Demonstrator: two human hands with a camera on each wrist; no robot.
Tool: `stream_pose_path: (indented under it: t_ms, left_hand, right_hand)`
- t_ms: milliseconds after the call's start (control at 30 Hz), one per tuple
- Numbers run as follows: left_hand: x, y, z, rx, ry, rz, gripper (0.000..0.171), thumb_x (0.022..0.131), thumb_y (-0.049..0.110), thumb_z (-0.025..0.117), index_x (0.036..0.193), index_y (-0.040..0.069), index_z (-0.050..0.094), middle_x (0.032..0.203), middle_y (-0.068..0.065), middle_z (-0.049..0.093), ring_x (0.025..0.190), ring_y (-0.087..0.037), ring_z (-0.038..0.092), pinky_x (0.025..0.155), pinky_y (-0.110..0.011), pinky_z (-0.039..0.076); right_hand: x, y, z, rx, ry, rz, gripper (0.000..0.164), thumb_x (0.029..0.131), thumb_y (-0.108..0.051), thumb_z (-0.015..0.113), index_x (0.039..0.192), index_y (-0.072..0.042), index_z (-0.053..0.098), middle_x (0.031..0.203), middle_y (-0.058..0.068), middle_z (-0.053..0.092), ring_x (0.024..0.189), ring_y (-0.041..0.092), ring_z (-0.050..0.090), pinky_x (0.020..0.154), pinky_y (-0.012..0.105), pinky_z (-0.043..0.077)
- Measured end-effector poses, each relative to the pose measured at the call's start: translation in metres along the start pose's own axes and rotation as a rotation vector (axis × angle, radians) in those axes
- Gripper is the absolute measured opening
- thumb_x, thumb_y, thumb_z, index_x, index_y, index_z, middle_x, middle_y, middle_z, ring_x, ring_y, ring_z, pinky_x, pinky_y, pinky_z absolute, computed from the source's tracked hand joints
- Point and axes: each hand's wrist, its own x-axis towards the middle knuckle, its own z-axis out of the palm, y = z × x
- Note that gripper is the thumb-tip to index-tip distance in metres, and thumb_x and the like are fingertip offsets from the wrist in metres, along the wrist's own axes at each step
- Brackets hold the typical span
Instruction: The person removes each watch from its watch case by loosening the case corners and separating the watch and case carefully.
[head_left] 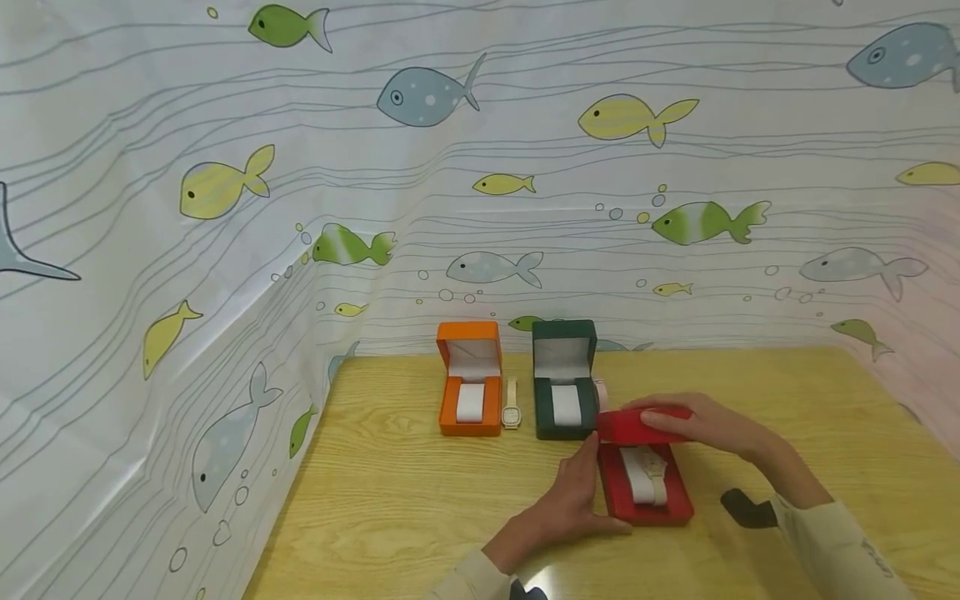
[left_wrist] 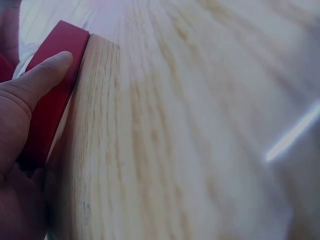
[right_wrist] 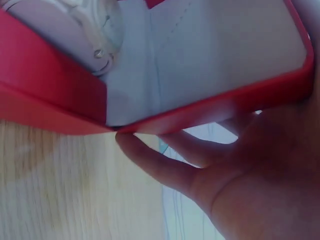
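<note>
A red watch box [head_left: 651,510] stands on the table with its lid [head_left: 626,427] partly raised. Inside it, a light-coloured wristwatch [head_left: 655,469] is wrapped round a white cushion [head_left: 637,479]. My left hand [head_left: 566,504] holds the base, the thumb against the front wall and the fingers along the left side. In the left wrist view that thumb [left_wrist: 50,72] lies on the red wall. My right hand [head_left: 697,421] grips the lid from above and behind. From the right wrist view, the fingers [right_wrist: 155,160] are behind the lid, whose pale lining [right_wrist: 225,45] faces the watch.
To the left, an orange watch box [head_left: 470,421] and a dark green watch box [head_left: 566,421] stand with raised lids and white cushions. A gold-coloured watch [head_left: 512,408] lies between them. Another watch [head_left: 602,393] shows partly beside the green box. A fish-patterned sheet [head_left: 525,225] hangs behind the table.
</note>
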Motion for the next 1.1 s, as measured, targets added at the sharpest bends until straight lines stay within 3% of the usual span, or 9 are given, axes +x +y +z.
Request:
stream_pose_path:
  t_ms: [133,533,800,1100]
  left_hand:
    - [0.002,0.000,0.002,-0.007,-0.002,-0.003,0.123,0.084,0.051,0.081,0.163,-0.003,0.002,0.172,-0.019,0.017,0.160,-0.026,0.023,0.126,-0.038,0.028]
    - [0.000,-0.001,0.000,-0.003,0.009,-0.006,0.124,0.084,0.051,0.081,0.163,-0.002,0.002,0.172,-0.018,0.017,0.160,-0.025,0.024,0.126,-0.037,0.029]
    - [-0.001,-0.005,0.003,-0.047,0.006,-0.020,0.123,0.084,0.051,0.081,0.164,0.002,0.001,0.173,-0.015,0.016,0.160,-0.024,0.023,0.127,-0.039,0.027]
    - [-0.002,-0.003,0.002,-0.067,0.007,-0.024,0.123,0.084,0.050,0.082,0.164,0.003,0.001,0.173,-0.014,0.016,0.160,-0.023,0.023,0.127,-0.039,0.028]
  right_hand:
    - [0.000,-0.003,-0.003,-0.015,0.070,0.014,0.036,0.106,-0.037,0.053,0.134,-0.019,0.066,0.129,0.006,0.070,0.109,0.009,0.060,0.086,0.029,0.053]
    - [0.005,-0.010,0.002,0.043,0.150,0.068,0.035,0.104,-0.040,0.056,0.120,-0.010,0.063,0.111,0.010,0.068,0.098,0.016,0.063,0.081,0.034,0.057]
    - [0.004,-0.006,0.007,0.088,0.180,0.092,0.042,0.104,-0.040,0.054,0.128,-0.005,0.059,0.117,0.014,0.067,0.101,0.019,0.064,0.084,0.035,0.059]
    - [0.002,-0.003,0.012,0.178,0.220,0.093,0.048,0.107,-0.040,0.049,0.135,-0.002,0.047,0.125,0.019,0.062,0.108,0.025,0.064,0.090,0.043,0.060]
